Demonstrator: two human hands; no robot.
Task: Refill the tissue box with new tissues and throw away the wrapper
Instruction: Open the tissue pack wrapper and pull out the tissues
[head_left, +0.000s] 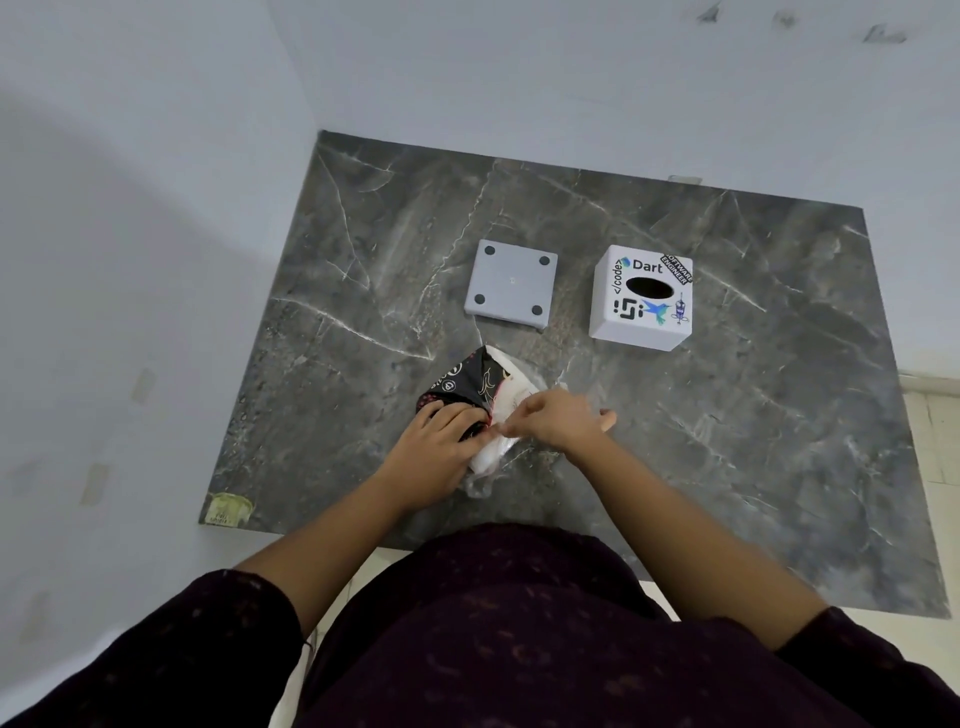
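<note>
1. Location: the tissue pack (480, 400) lies just below the centre of the frame on the dark marble tabletop (727, 415), near my body. Its black printed wrapper (460, 382) covers the upper-left end; white tissues (501, 410) show bare at the lower-right end.
2. Left hand (441, 452): pressed down on the wrapper's near edge, fingers curled over the black film, pinning the pack.
3. Right hand (558, 421): thumb and forefinger pinched on a thin edge at the opening. I cannot tell whether it is clear film or tissue.
4. Handling, as judged: the pack looks light and soft, and would crush under a hard squeeze. The film looks thin, slick and crinkly, likely to slip or tear unevenly. The tissue stack has no stiffness and could fan apart once freed.
5. Recommended hold: grip the stack across its broad faces with a flat hand, not by single sheets; take the wrapper at its closed black end.
6. Tissue box (641, 299): right of centre, white with stickers, oval slot upward. Its grey base plate (511, 283) lies apart to the left, feet up.
</note>
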